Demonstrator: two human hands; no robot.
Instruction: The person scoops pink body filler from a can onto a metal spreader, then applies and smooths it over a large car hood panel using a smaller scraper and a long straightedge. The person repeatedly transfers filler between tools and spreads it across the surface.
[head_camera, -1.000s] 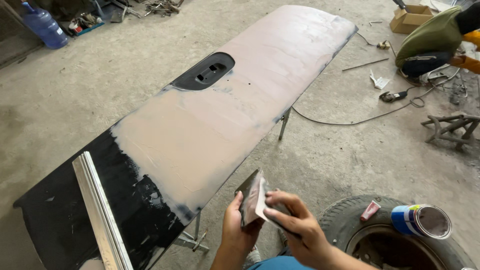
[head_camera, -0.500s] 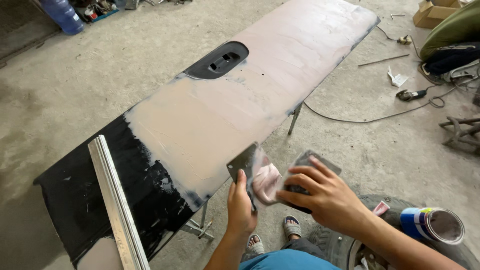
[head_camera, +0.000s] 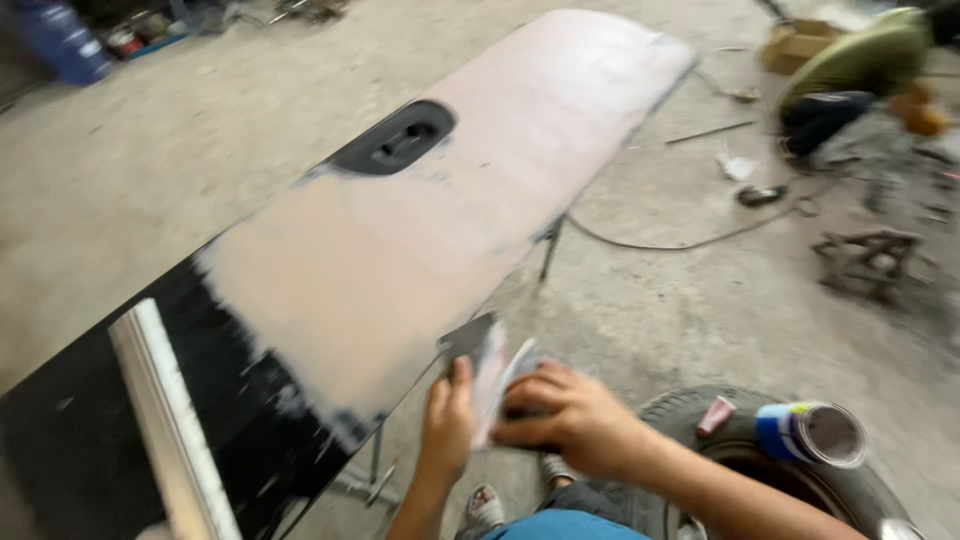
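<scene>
A long car body panel (head_camera: 420, 230) lies on a stand, its middle and far end coated in pinkish filler, its near end black. A dark handle recess (head_camera: 395, 138) sits near its far edge. My left hand (head_camera: 447, 415) grips a flat metal spreader (head_camera: 468, 338) smeared with pink filler, just off the panel's near edge. My right hand (head_camera: 560, 420) holds a second flat spreader (head_camera: 512, 365) pressed against the first one. The picture is motion-blurred, so the blades' edges are unclear.
A pale metal bar (head_camera: 170, 420) lies across the panel's black end. A tyre (head_camera: 800, 480) at lower right carries an open tin (head_camera: 815, 432) and a small tube (head_camera: 716, 414). Another person (head_camera: 850, 70) crouches at upper right beside a cable (head_camera: 680, 240) and a cardboard box (head_camera: 795, 42).
Both hands with the spreaders have shifted slightly right and lower in view, staying pressed together. The camera has swung, and the picture has become blurred.
</scene>
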